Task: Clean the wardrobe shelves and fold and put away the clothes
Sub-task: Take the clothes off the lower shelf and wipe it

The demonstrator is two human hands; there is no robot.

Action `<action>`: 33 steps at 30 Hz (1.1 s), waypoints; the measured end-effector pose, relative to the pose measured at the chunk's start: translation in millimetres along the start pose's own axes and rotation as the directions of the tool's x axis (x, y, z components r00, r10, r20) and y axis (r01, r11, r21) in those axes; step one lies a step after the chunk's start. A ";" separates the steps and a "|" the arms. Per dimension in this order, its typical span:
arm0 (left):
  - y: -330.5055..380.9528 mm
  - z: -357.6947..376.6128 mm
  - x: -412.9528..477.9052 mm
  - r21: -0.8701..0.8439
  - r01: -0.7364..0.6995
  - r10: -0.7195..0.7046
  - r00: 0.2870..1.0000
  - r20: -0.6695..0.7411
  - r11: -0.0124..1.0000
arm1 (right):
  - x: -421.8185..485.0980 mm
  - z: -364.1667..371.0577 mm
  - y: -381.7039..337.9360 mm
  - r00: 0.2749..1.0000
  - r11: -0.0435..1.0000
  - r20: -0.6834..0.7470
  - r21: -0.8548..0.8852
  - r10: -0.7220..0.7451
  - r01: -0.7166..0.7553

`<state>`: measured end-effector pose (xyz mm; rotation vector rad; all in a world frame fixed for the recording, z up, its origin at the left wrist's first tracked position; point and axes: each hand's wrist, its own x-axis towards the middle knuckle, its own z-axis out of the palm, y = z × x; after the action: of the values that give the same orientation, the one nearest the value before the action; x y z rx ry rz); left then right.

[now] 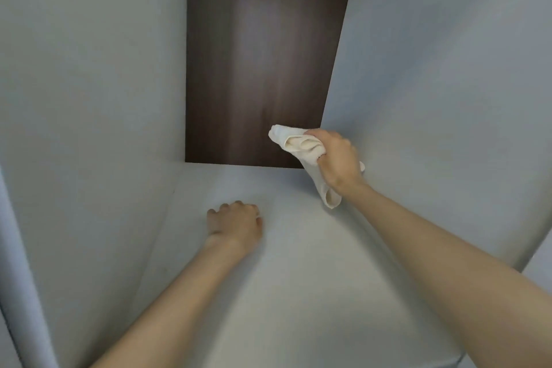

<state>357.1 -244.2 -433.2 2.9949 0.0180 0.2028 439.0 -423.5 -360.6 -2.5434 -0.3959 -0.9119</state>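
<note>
I look into a wardrobe compartment with a pale grey shelf (298, 263) as its floor. My right hand (339, 160) grips a bunched cream cloth (294, 140) at the far right corner, where the shelf meets the dark brown back panel (257, 54) and the right wall. One end of the cloth hangs below my wrist. My left hand (236, 222) rests on the shelf near the left wall, fingers curled under, holding nothing. No clothes are in view.
Grey side walls (89, 98) close in the compartment on the left and right. The shelf's front edge lies at the lower right, near my right forearm.
</note>
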 end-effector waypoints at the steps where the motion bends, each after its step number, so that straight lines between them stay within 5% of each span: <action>1: -1.3 2.5 1.3 0.015 -0.009 0.009 1.000 -0.005 1.000 | 1.5 3.9 3.1 0.999 0.998 -0.001 -0.044 -0.044 0.044; 8: -11.4 0.9 11.9 -0.033 -0.068 0.068 0.998 -0.002 0.997 | 28.9 28.0 16.7 0.964 0.879 0.117 -0.397 -0.237 0.264; 12: -17.7 3.7 16.9 0.002 -0.125 0.125 0.990 -0.059 0.992 | 46.2 65.6 29.7 0.934 0.850 0.319 -0.435 -0.162 0.296; 15: -18.6 4.1 19.0 0.038 -0.162 0.165 0.981 -0.103 0.986 | 48.7 93.2 36.6 0.883 0.912 0.469 -0.352 -0.024 0.211; 20: -17.4 11.9 17.6 0.112 -0.182 0.198 0.970 -0.144 0.977 | 61.5 112.5 42.9 0.712 0.982 0.688 -0.002 0.139 -0.190; 33: -19.7 10.4 21.1 0.109 -0.157 0.163 0.985 -0.056 0.982 | 45.8 113.9 44.9 0.695 0.977 0.693 -0.066 0.191 -0.203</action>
<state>379.4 -225.7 -443.4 3.0936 -0.2130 0.3269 552.1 -404.2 -423.3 -2.7619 -0.3176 0.1820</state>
